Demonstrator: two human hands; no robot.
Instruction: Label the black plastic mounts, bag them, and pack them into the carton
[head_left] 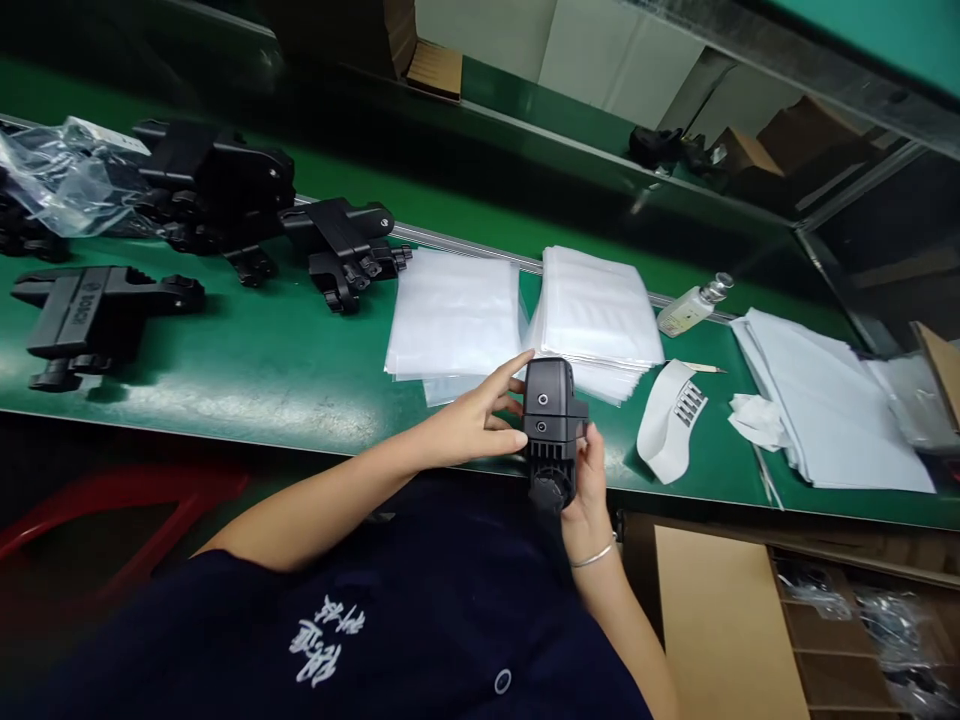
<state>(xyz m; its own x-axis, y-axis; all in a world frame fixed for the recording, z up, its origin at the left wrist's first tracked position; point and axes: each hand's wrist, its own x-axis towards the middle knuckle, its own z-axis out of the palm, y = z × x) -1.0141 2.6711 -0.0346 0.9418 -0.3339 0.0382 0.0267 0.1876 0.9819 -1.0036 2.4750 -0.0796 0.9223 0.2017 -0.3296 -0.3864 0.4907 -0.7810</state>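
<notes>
A black plastic clamp mount [550,400] is held up at the table's front edge, its end with two round screw heads facing me. My right hand [589,480] wraps its right side and lower part; some of those fingers are hidden behind it. From the left, my left hand [480,420] touches it with the thumb low and the fingers higher, bent around its edge. Behind it lie two stacks of clear plastic bags, a left stack [457,315] and a right stack [596,305]. Similar black mounts rest further left, one marked BOSCH [82,310].
The green tabletop [247,350] also carries a bagged part [67,175], a small bottle [694,305], a curved strip of labels [667,425], crumpled tissue [757,420] and white sheets [832,400]. An open cardboard box [724,620] stands below right, a red stool [142,490] below left.
</notes>
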